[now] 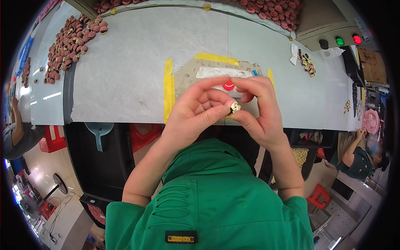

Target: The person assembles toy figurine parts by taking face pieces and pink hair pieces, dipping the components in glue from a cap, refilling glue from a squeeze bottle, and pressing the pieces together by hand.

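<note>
Between the thumb and fingers of my left hand (196, 109) is a small toy piece (235, 106). Bumpy pink covers one side of it, and cream with dark marks the other. My right hand (265, 112) curves around from the other side, its thumb tip close to the piece's lower edge. A wide gap separates that thumb from the bent forefinger; whether the thumb touches the piece, I cannot tell. Just beyond my fingers, a round red object (228, 86) lies on a worn grey work patch (187, 77) framed by yellow tape (168, 87).
Many pink-and-dark pieces (66, 48) are heaped at the far left. Pink shells (273, 10) fill a trough along the back. Cream-and-dark pieces (307, 66) lie at right, near a white bottle (332, 53). Black bins (100, 166) stand below the table edge. Other people sit at both sides.
</note>
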A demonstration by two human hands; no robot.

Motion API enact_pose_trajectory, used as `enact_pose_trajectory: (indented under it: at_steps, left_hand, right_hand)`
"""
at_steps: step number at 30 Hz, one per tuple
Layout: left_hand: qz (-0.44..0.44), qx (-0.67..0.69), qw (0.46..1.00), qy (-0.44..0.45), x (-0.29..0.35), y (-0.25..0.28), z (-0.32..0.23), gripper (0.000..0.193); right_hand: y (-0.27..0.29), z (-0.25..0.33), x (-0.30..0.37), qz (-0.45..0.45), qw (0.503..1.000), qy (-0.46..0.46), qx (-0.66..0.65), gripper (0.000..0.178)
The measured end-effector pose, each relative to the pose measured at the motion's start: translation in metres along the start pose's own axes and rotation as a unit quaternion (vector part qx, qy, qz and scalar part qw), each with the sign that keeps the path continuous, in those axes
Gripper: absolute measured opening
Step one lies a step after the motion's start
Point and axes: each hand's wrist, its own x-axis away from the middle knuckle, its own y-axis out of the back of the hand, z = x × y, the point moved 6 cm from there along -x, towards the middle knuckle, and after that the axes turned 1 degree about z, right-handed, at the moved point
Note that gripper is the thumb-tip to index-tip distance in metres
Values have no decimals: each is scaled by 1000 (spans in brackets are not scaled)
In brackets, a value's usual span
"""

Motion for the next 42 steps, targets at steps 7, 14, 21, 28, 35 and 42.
enact_pose_trajectory:
  at_steps: [7, 14, 21, 28, 35, 42]
  left_hand:
    - [-6, 60, 997, 54, -3, -3, -3, 76]
    - [11, -16, 984, 180, -2, -23, -17, 67]
    - [-3, 109, 978, 178, -3, -41, 12, 51]
    - [-34, 104, 974, 200, 0, -50, 27, 47]
    - [-53, 81, 979, 181, -7, -59, 30, 50]
    - [-29, -13, 985, 169, -5, -50, 21, 43]
  right_hand:
    - [-1, 3, -1, 76, 996, 41, -30, 22]
    - [10, 16, 1, 107, 986, 106, 74, 28]
    - [17, 5, 21, 62, 998, 25, 1, 29]
    - [15, -11, 42, 68, 991, -70, -95, 27]
    - [16, -17, 44, 42, 988, -67, -135, 23]
    - [25, -10, 48, 69, 991, -45, -106, 27]
